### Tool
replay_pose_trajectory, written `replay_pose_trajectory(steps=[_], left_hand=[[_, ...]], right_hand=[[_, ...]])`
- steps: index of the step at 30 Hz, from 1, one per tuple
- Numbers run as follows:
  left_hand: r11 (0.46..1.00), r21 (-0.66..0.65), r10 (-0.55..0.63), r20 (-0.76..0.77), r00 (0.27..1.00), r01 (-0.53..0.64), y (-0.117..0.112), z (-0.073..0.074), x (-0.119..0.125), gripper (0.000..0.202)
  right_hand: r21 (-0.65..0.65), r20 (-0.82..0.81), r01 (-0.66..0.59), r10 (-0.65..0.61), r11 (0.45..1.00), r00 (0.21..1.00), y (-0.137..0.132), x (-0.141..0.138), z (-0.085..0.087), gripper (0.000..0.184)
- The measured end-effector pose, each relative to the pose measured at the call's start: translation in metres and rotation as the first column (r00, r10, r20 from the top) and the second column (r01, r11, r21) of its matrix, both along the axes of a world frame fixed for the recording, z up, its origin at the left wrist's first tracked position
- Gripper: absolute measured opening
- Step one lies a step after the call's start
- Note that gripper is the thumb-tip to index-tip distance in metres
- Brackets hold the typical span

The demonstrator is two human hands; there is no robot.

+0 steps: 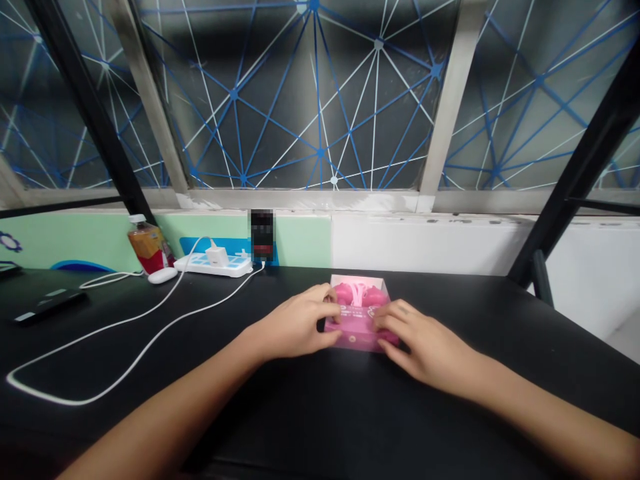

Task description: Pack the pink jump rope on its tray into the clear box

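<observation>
- Pink box [357, 327] lies flat on a black counter [465, 380], directly ahead of the person and between both hands, its long axis running left to right across the view.
- Left hand [295, 325] clasps the box's left end, its fingers [325, 297] curled over the top corner and its thumb [325, 341] along the front edge.
- Right hand [425, 341] clasps the right end, its fingers [387, 320] bent across the front face; both hands are closed on the box, neither one released.
- Box's front shows bright pink with small markings too small to read. Rounded, deeper pink shapes sit at its top against a pale inner wall; what they are cannot be told.
- Farther along the counter, by the wall, sit a white power strip [215, 267] with a white charger [216, 255] plugged in, and a white cable [125, 333] looping toward the near left.
- Nearby are a white computer mouse [162, 275], a plastic bottle [145, 245] with an orange label and a flat black device [47, 305].
- Above, a window [300, 100] carries a blue-and-white web pattern.
</observation>
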State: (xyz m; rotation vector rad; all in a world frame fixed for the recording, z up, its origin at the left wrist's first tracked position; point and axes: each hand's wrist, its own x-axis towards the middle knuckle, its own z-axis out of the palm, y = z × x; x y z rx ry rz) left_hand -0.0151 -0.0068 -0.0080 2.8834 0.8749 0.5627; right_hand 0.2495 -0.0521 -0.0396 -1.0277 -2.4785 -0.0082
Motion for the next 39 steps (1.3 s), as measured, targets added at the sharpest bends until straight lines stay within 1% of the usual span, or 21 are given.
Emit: replay_pose_trajectory(steps=[4, 9, 15, 20, 25, 29, 35, 39], left_hand=[[1.000, -0.013, -0.029, 0.001, 1.000, 0.029, 0.003, -0.003, -0.002, 0.010], [1.000, -0.001, -0.014, 0.006, 1.000, 0.014, 0.004, -0.006, -0.004, 0.011], [1.000, -0.007, 0.005, 0.017, 1.000, -0.005, 0.002, -0.004, -0.002, 0.014], [0.999, -0.035, 0.007, 0.031, 1.000, -0.005, 0.001, -0.003, -0.003, 0.018], [0.999, -0.032, 0.006, 0.026, 1.000, -0.005, 0.001, -0.004, -0.004, 0.020], [0.999, -0.039, 0.010, 0.030, 0.999, -0.009, 0.001, -0.004, -0.003, 0.027], [0.998, -0.049, 0.036, 0.033, 0.999, -0.034, 0.001, -0.005, 0.001, 0.025], [0.998, -0.060, 0.029, 0.025, 0.999, -0.028, 0.002, -0.006, -0.001, 0.028]], right_hand=[[0.003, -0.013, -0.002, 0.002, 1.000, 1.000, 0.004, 0.001, -0.003, 0.020], [0.006, -0.035, -0.007, 0.008, 1.000, 0.999, 0.007, 0.001, -0.005, 0.023], [0.070, -0.052, 0.032, -0.028, 0.997, 0.998, 0.005, 0.002, -0.007, 0.024], [0.054, -0.053, 0.040, -0.037, 0.998, 0.998, 0.007, 0.003, -0.008, 0.030], [0.053, -0.052, 0.046, -0.043, 0.998, 0.998, 0.008, 0.003, -0.008, 0.029], [0.046, -0.070, 0.050, -0.046, 0.998, 0.996, 0.008, 0.004, -0.009, 0.036], [0.060, -0.064, 0.103, -0.099, 0.993, 0.993, 0.009, 0.005, -0.012, 0.046], [0.063, -0.061, 0.091, -0.087, 0.994, 0.994, 0.010, 0.004, -0.013, 0.045]])
